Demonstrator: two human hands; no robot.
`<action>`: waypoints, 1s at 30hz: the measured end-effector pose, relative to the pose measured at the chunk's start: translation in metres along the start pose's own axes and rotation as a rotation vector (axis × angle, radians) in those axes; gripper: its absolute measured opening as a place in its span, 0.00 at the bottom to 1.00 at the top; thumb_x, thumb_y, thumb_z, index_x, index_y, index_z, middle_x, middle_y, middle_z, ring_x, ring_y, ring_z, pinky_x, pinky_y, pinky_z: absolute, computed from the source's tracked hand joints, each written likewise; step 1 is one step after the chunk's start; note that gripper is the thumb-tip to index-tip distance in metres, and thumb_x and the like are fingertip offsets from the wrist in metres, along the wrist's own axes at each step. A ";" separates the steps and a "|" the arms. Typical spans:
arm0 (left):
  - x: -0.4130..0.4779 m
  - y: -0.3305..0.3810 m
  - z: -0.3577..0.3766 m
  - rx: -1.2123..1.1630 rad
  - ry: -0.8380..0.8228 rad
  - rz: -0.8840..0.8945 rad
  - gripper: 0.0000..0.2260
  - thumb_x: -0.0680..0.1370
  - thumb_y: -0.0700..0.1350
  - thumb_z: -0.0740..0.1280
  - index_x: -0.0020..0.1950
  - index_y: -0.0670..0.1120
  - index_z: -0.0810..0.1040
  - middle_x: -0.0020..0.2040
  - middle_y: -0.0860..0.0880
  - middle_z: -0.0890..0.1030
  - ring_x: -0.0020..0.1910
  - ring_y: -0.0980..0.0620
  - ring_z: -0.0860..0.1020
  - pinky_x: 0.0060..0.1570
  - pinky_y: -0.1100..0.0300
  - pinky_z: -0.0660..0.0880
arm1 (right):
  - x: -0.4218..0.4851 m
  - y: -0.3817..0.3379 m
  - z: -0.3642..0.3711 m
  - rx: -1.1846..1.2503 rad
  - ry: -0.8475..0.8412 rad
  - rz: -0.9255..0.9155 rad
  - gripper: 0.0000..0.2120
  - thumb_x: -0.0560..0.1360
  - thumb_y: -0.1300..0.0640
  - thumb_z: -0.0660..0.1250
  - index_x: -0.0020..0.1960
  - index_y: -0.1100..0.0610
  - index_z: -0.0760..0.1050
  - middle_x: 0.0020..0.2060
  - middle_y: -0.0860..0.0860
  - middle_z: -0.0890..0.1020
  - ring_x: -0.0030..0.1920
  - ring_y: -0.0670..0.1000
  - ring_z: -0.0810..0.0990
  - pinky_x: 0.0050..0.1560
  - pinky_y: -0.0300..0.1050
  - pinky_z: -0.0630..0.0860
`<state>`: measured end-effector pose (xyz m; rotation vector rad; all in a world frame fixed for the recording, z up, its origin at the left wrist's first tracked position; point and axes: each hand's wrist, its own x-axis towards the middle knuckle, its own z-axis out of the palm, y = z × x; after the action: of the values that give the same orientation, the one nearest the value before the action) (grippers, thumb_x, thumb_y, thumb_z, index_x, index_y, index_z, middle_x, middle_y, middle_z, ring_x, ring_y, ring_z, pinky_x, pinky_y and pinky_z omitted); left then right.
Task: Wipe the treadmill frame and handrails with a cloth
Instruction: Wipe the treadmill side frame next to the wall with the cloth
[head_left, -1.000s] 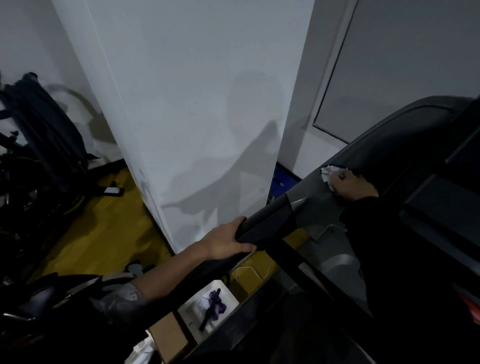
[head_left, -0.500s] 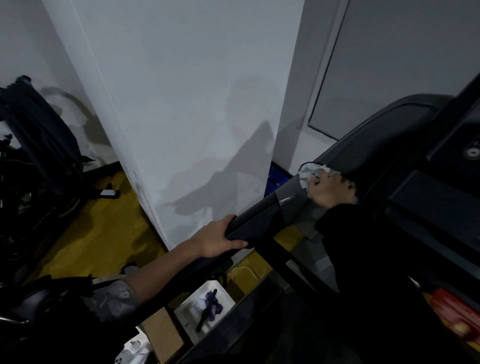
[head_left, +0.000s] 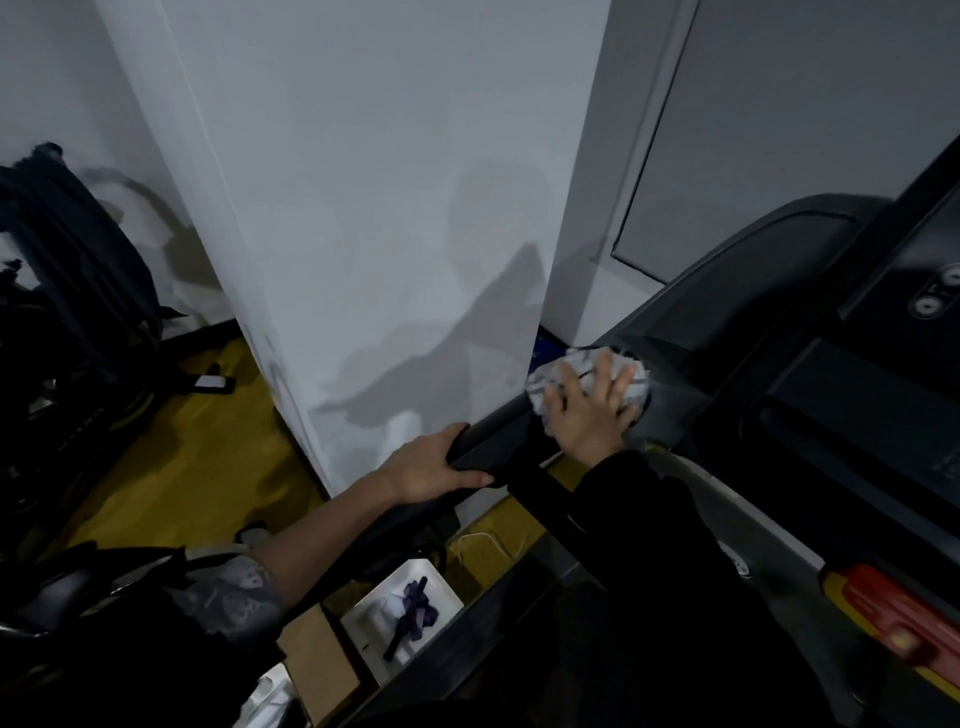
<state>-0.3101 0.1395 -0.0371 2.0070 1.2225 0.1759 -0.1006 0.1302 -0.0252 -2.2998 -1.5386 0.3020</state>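
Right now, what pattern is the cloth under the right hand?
The cloth is white with thin dark stripes, shown best in the head view.

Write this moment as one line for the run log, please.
phase: wiping | right hand: fingers spread, pressing cloth on treadmill frame | left hand: grips handrail

Much of the cloth (head_left: 582, 366) lies hidden under the right hand (head_left: 587, 415) pressed flat on it. The left hand (head_left: 426, 467) curls its fingertips out of sight behind the handrail (head_left: 493, 441). The treadmill console (head_left: 924, 291) runs off the right edge, as does a blurred red thing (head_left: 893, 618). The purple item (head_left: 415, 608) in the white tray (head_left: 374, 623) is too small to name.
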 end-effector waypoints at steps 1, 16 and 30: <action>-0.001 0.000 0.000 -0.002 -0.002 -0.001 0.32 0.72 0.58 0.70 0.72 0.51 0.62 0.64 0.49 0.75 0.58 0.50 0.75 0.53 0.62 0.70 | 0.004 0.004 -0.004 0.030 0.058 0.059 0.23 0.81 0.43 0.49 0.75 0.44 0.57 0.77 0.53 0.41 0.75 0.61 0.36 0.70 0.66 0.41; -0.001 0.002 -0.002 0.053 -0.022 0.004 0.35 0.72 0.59 0.69 0.74 0.49 0.58 0.67 0.47 0.73 0.62 0.47 0.74 0.55 0.62 0.68 | -0.035 -0.033 0.028 0.131 -0.025 0.088 0.50 0.68 0.29 0.26 0.74 0.57 0.60 0.72 0.71 0.53 0.69 0.78 0.53 0.63 0.73 0.59; -0.025 -0.022 -0.026 -0.159 -0.323 -0.029 0.34 0.78 0.55 0.62 0.77 0.48 0.47 0.75 0.51 0.57 0.71 0.55 0.61 0.68 0.66 0.56 | -0.019 -0.020 0.021 0.020 0.002 0.042 0.33 0.76 0.36 0.44 0.68 0.55 0.71 0.70 0.70 0.61 0.65 0.80 0.61 0.52 0.75 0.69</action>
<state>-0.3511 0.1387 -0.0277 1.7959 0.9984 -0.0631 -0.1324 0.1237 -0.0363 -2.3179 -1.4814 0.3241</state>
